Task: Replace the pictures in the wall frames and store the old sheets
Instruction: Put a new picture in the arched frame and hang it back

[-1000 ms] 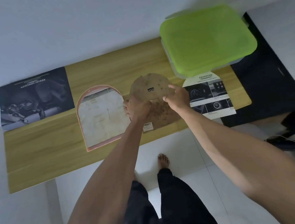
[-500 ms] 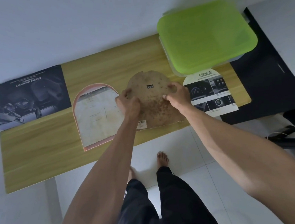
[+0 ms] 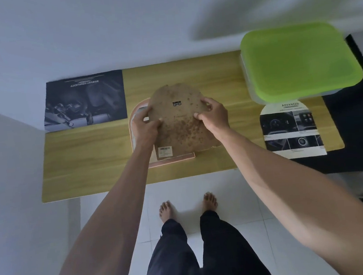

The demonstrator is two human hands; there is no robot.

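Pinching the arched, brown-speckled backing board [image 3: 178, 124] by its sides over the pink frame [image 3: 171, 159], both hands.

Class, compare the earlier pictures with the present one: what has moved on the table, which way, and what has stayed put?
The brown backing board, held in both the left hand and right hand, has moved left, from beside the arched frame to over it, covering most of it. Neither hand let go. The dark poster, the arched printed sheet and the green-lidded box stayed where they were.
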